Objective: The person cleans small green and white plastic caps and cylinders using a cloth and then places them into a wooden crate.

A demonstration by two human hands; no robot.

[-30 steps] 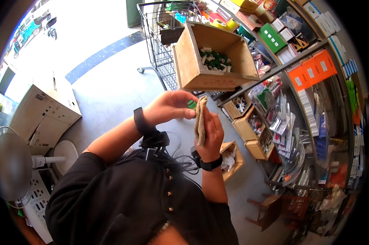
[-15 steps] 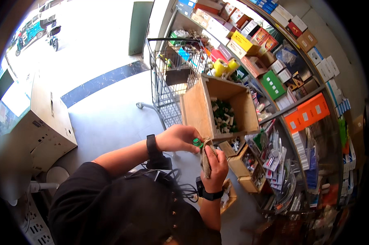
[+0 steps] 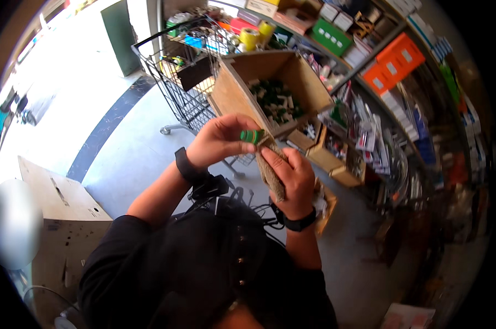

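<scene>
In front of my chest, my left hand (image 3: 219, 141) pinches a small green cylindrical plastic piece (image 3: 249, 136), ridged like a cap or fitting, between thumb and fingers. Beside it, my right hand (image 3: 293, 176) is closed around a brown cloth (image 3: 270, 174), which hangs down along the palm. The cloth's upper end meets the right end of the green piece; whether it goes inside cannot be made out. Just beyond both hands is an open wooden box (image 3: 236, 90) with many green and white small pieces (image 3: 275, 103) in it.
A black wire cart (image 3: 176, 90) with goods stands beyond the box at left. Small wooden bins (image 3: 323, 143) sit right of my hands. Shelves with boxes, including a green box (image 3: 331, 37) and orange boxes (image 3: 393, 64), line the right. A large carton (image 3: 67, 219) stands at left.
My view has shifted, so the box and shelves sit higher and further left. The green piece now lies sideways, showing more of its side, with the cloth still at its end.
</scene>
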